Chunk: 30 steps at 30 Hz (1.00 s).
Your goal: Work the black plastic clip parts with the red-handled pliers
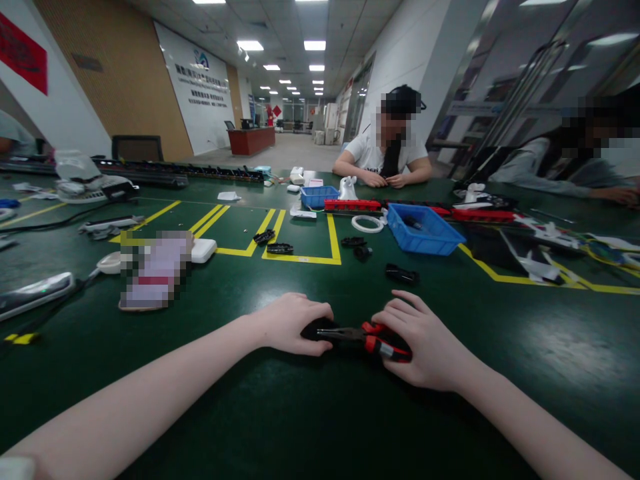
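Red-and-black long-nose pliers (373, 338) are gripped by the handles in my right hand (433, 343), their jaws pointing left. My left hand (295, 325) is closed, thumb and fingers around a small black part (314, 329) at the tip of the pliers. The dark colour and the fingers hide most of that part, so its exact kind does not show. Beyond my hands on the green table lie several black plastic pieces, among them one black piece (401, 273) just past my right hand and another black piece (280, 249) on the yellow tape.
A blue bin (424, 230) and a smaller blue bin (320, 195) stand farther back. A white ring (367, 224) lies beside the larger bin. On the left are a blurred phone (159, 272) and a white case (203, 251). A co-worker (387, 150) sits across the table.
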Motion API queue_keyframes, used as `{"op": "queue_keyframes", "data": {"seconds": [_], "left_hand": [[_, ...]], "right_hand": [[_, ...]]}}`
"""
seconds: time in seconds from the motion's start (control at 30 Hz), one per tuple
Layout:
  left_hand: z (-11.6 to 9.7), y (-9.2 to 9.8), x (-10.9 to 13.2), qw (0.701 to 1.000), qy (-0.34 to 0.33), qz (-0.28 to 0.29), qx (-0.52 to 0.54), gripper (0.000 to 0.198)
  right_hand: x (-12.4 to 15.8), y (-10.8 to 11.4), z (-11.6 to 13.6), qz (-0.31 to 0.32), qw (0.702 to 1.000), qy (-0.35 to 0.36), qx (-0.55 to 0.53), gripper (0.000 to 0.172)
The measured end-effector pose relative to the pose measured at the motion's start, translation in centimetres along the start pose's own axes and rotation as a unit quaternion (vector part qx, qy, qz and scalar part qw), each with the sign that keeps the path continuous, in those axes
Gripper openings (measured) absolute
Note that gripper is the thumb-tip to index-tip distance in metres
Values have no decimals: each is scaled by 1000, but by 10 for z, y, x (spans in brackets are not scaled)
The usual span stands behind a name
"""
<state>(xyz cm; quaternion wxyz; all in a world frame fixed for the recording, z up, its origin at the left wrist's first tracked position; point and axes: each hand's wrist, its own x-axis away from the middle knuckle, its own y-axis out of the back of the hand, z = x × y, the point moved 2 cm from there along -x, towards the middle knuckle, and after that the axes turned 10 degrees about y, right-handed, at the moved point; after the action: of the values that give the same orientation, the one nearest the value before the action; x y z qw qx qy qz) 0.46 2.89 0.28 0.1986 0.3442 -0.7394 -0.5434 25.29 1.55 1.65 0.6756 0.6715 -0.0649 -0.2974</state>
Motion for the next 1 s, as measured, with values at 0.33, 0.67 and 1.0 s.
{"op": "queue_keyframes", "data": {"seconds": [0.33,0.67,1.0], "left_hand": [[-1,0,0,1000,-17,1,-10,31],[0,0,1,999,-35,5,-2,29],[0,-1,0,1000,-25,13,-7,29]], "right_hand": [[4,4,-4,13,1000,16,8,33],[4,6,-4,19,1000,20,14,32],[5,3,-5,21,1000,16,16,34]]}}
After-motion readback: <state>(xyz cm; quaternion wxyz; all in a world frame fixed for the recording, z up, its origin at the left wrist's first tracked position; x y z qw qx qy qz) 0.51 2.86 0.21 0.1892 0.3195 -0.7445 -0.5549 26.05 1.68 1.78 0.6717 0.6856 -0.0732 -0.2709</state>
